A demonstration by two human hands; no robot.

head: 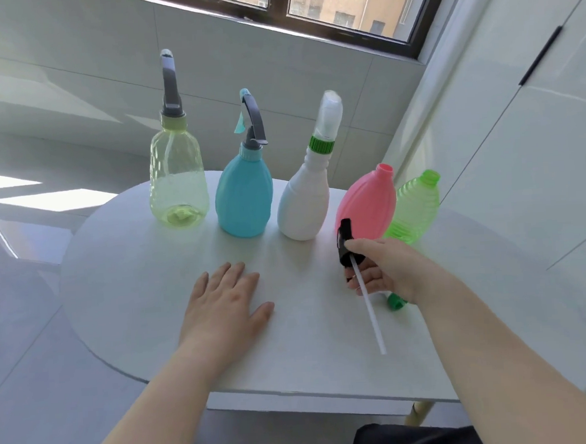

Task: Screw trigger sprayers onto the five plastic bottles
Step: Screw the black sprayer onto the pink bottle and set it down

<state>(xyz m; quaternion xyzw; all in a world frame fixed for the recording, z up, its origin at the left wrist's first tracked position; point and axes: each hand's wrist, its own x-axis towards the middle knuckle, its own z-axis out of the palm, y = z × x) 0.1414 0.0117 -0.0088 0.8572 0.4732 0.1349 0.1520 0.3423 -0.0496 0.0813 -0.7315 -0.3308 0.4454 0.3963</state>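
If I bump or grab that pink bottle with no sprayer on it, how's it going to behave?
The pink bottle looks empty, so it is probably very light and may slide or tip at a nudge. It is tall with a narrow neck and stands close against the green bottle, so a push could knock both. Its thin plastic wall likely flexes if squeezed; steady the body while threading.

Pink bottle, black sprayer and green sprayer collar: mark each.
pink bottle (365, 200), head view, body
black sprayer (345, 239), head view, head above the fingers
green sprayer collar (395, 301), head view, collar beside the wrist
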